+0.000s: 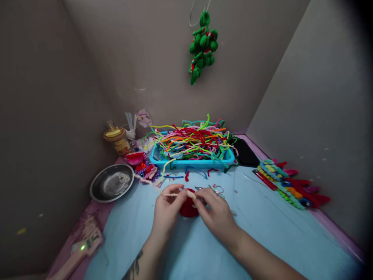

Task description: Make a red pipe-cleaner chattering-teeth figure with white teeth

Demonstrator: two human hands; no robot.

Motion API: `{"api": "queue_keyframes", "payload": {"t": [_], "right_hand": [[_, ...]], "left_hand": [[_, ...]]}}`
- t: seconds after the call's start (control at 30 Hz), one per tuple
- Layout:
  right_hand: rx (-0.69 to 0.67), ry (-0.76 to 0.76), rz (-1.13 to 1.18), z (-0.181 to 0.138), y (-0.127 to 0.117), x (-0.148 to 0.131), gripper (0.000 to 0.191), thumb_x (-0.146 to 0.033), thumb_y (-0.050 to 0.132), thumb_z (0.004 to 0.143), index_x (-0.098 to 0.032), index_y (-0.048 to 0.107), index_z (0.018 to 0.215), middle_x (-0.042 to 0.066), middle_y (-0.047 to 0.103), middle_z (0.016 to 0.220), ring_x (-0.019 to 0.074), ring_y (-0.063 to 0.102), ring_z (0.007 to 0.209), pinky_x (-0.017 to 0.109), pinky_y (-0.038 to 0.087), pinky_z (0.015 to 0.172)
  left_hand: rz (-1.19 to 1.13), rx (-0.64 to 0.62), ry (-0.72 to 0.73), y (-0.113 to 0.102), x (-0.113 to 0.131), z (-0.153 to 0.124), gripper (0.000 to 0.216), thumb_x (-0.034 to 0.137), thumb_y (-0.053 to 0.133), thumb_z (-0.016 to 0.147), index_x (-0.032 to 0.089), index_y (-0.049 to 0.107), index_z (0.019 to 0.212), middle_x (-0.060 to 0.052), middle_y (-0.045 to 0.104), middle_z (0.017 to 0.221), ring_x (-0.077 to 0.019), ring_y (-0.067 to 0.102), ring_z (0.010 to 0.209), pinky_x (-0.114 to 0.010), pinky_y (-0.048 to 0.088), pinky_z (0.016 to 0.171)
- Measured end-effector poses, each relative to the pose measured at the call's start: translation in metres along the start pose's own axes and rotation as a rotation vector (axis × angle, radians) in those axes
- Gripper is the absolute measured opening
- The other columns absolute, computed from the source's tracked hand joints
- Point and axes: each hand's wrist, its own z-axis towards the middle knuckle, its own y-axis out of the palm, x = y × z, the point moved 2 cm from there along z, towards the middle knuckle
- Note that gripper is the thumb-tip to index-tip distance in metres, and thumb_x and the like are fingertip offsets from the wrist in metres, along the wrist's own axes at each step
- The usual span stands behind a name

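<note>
A cream pipe cleaner [147,181] runs from near the metal bowl into my hands. My left hand [169,204] is closed on it, thumb and fingers pinching the stem. My right hand [214,206] pinches its thicker end, which looks coiled or folded, between thumb and fingers. Below and between the hands lies a red rounded piece [189,210], partly covered by the fingers. Just beyond my right hand are small scissors [218,189], partly hidden behind it.
A blue tray [192,164] heaped with colourful pipe cleaners stands at the back. On the left are a metal bowl [107,186] with small beads and a pink glue gun [78,254] with a green light. A black phone-like slab [247,153] and finished colourful pieces [291,186] lie right.
</note>
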Motion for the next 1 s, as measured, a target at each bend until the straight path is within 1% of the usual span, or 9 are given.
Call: {"api": "queue_keyframes", "payload": {"t": [0.07, 0.13, 0.23, 0.3, 0.37, 0.5, 0.73, 0.87, 1.0], "right_hand": [[-0.017, 0.007, 0.023, 0.000, 0.000, 0.000, 0.009, -0.020, 0.049, 0.089, -0.021, 0.056, 0.093, 0.004, 0.063, 0.085, 0.0169, 0.060, 0.079, 0.027, 0.046, 0.071], [-0.038, 0.040, 0.035, 0.000, 0.001, 0.003, 0.013, -0.020, 0.050, 0.087, -0.021, 0.056, 0.099, 0.004, 0.064, 0.088, 0.0171, 0.061, 0.079, 0.027, 0.046, 0.071], [-0.076, 0.076, 0.027, 0.000, 0.001, 0.006, 0.013, -0.019, 0.047, 0.088, -0.021, 0.057, 0.096, 0.003, 0.065, 0.085, 0.0169, 0.061, 0.075, 0.027, 0.046, 0.069], [-0.092, 0.073, 0.025, 0.000, 0.000, 0.007, 0.014, -0.019, 0.045, 0.090, -0.022, 0.059, 0.091, 0.002, 0.065, 0.080, 0.0166, 0.061, 0.072, 0.027, 0.045, 0.068], [-0.085, 0.070, 0.028, -0.001, 0.000, 0.006, 0.015, -0.019, 0.046, 0.089, -0.021, 0.060, 0.089, 0.002, 0.065, 0.078, 0.0168, 0.060, 0.071, 0.027, 0.045, 0.067], [-0.055, 0.067, 0.085, 0.000, -0.002, 0.003, 0.016, -0.019, 0.046, 0.089, -0.021, 0.062, 0.088, 0.004, 0.066, 0.080, 0.0170, 0.061, 0.074, 0.027, 0.045, 0.068], [-0.098, 0.161, 0.303, 0.008, -0.006, -0.008, 0.017, -0.027, 0.050, 0.089, -0.021, 0.065, 0.095, 0.003, 0.070, 0.090, 0.0159, 0.064, 0.081, 0.024, 0.047, 0.072], [-0.109, 0.233, 0.340, 0.011, -0.008, -0.007, 0.021, -0.031, 0.048, 0.090, -0.020, 0.066, 0.086, 0.001, 0.068, 0.077, 0.0146, 0.062, 0.071, 0.023, 0.047, 0.065], [-0.069, 0.269, 0.319, 0.011, -0.009, -0.004, 0.023, -0.030, 0.048, 0.090, -0.019, 0.063, 0.077, 0.000, 0.064, 0.066, 0.0138, 0.059, 0.062, 0.022, 0.044, 0.056]], "left_hand": [[-0.023, 0.013, 0.018, -0.002, -0.002, 0.002, 0.027, 0.030, 0.076, 0.063, 0.015, 0.061, 0.080, 0.000, 0.068, 0.065, -0.0125, 0.063, 0.059, -0.021, 0.047, 0.058], [-0.042, 0.048, 0.081, -0.007, -0.002, 0.004, 0.025, 0.030, 0.075, 0.065, 0.016, 0.061, 0.080, 0.001, 0.068, 0.067, -0.0115, 0.062, 0.061, -0.021, 0.047, 0.061], [-0.067, 0.091, 0.161, -0.013, -0.002, 0.008, 0.025, 0.028, 0.075, 0.065, 0.017, 0.061, 0.084, 0.000, 0.070, 0.079, -0.0121, 0.064, 0.072, -0.023, 0.048, 0.070], [-0.052, 0.075, 0.135, -0.013, -0.002, 0.009, 0.030, 0.027, 0.076, 0.064, 0.017, 0.061, 0.088, -0.002, 0.071, 0.083, -0.0137, 0.065, 0.074, -0.024, 0.048, 0.072], [-0.033, 0.061, 0.082, -0.012, -0.003, 0.009, 0.033, 0.027, 0.077, 0.063, 0.016, 0.060, 0.089, -0.003, 0.072, 0.079, -0.0148, 0.066, 0.072, -0.025, 0.049, 0.071], [-0.010, 0.029, 0.028, -0.003, -0.004, 0.004, 0.031, 0.029, 0.078, 0.061, 0.016, 0.060, 0.083, -0.003, 0.072, 0.071, -0.0154, 0.067, 0.067, -0.025, 0.049, 0.066], [0.081, -0.040, 0.041, 0.004, -0.003, -0.003, 0.029, 0.028, 0.079, 0.059, 0.015, 0.063, 0.080, -0.003, 0.071, 0.071, -0.0159, 0.066, 0.066, -0.025, 0.050, 0.063], [0.089, -0.064, 0.060, 0.001, -0.001, -0.003, 0.030, 0.030, 0.078, 0.059, 0.015, 0.067, 0.082, -0.006, 0.073, 0.081, -0.0184, 0.066, 0.074, -0.027, 0.051, 0.068], [0.119, -0.025, 0.082, -0.001, -0.001, -0.001, 0.023, 0.034, 0.075, 0.063, 0.015, 0.069, 0.075, -0.004, 0.072, 0.072, -0.0165, 0.064, 0.066, -0.026, 0.049, 0.065]]}}
